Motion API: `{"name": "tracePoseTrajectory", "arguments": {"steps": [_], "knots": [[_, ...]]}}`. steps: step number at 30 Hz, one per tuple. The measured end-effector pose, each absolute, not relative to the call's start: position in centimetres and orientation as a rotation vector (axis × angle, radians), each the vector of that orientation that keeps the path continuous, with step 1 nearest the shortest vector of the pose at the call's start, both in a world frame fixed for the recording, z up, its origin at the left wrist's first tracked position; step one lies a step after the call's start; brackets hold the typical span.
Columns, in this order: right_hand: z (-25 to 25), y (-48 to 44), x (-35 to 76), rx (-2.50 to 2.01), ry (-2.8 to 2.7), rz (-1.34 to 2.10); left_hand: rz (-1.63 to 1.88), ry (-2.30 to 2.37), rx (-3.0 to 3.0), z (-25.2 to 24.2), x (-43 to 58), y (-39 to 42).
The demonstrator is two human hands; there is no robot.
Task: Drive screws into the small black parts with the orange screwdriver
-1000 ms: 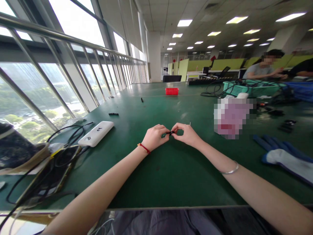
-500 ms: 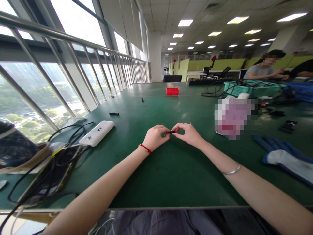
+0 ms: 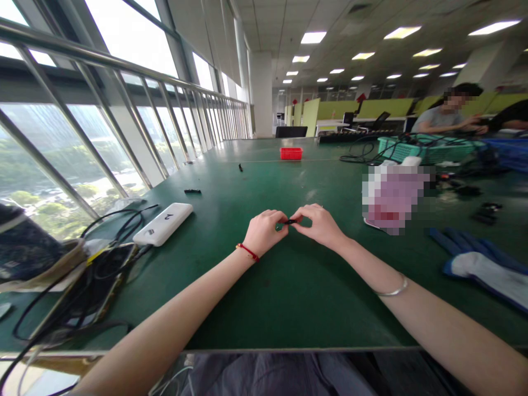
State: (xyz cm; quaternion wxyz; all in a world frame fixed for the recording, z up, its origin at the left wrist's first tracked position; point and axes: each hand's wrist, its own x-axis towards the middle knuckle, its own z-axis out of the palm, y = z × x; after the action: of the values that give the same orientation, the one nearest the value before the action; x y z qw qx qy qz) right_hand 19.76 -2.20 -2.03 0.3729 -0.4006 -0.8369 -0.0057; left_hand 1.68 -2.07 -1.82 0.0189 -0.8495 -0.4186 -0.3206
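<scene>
Between my two hands, above the green table (image 3: pixel 264 297), is a small black part (image 3: pixel 290 221), too small to name more exactly. My left hand (image 3: pixel 266 229) pinches its left end between thumb and fingers. At its right end, the thumb and fingertips of my right hand (image 3: pixel 319 224) close on it too. My fingertips hide most of the part. On the table beyond my left hand lie a black strip-like piece (image 3: pixel 192 191) and a smaller black piece (image 3: pixel 240 168).
A white power bank (image 3: pixel 164 224), cables and a dark phone-like slab (image 3: pixel 99 286) lie left. A red tray (image 3: pixel 291 153) stands ahead. Rightward are a blurred pink item (image 3: pixel 394 198), a blue-white glove (image 3: pixel 482 269), black parts (image 3: pixel 487 212) and a green basket (image 3: pixel 433 153). A person (image 3: pixel 447 113) sits beyond.
My left hand and wrist have shifted very slightly to the right. Both hands keep their pinch on the small black part, and the things on the table stay where they were.
</scene>
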Motion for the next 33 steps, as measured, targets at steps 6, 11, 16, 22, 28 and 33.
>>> {"name": "tracePoseTrajectory", "arguments": {"steps": [6, 11, 16, 22, 28, 33], "knots": [[-1.6, -2.3, 19.9, -0.907, -2.192, -0.124, -1.090, -1.350, -2.655, -1.6, 1.9, -2.2], [-1.3, -2.5, 19.8, -0.853, -2.235, -0.201, -1.202, -1.432, -2.661, -1.6, 2.2, -2.4], [-1.2, -2.6, 19.7, -0.875, -2.288, -0.175, -1.219, -1.500, -2.670, -1.6, 2.4, -2.6], [-1.2, -2.3, 20.0, -0.996, -2.262, -0.036, -1.078, -1.314, -2.590, -1.3, 2.0, -2.4], [-0.7, -2.2, 20.5, -1.022, -2.244, 0.172, -1.145, -1.201, -2.670, -1.1, 1.6, -2.1], [-0.4, -2.6, 20.5, -1.003, -2.137, 0.386, -1.334, -1.261, -2.722, -1.1, 1.9, -2.2]]}}
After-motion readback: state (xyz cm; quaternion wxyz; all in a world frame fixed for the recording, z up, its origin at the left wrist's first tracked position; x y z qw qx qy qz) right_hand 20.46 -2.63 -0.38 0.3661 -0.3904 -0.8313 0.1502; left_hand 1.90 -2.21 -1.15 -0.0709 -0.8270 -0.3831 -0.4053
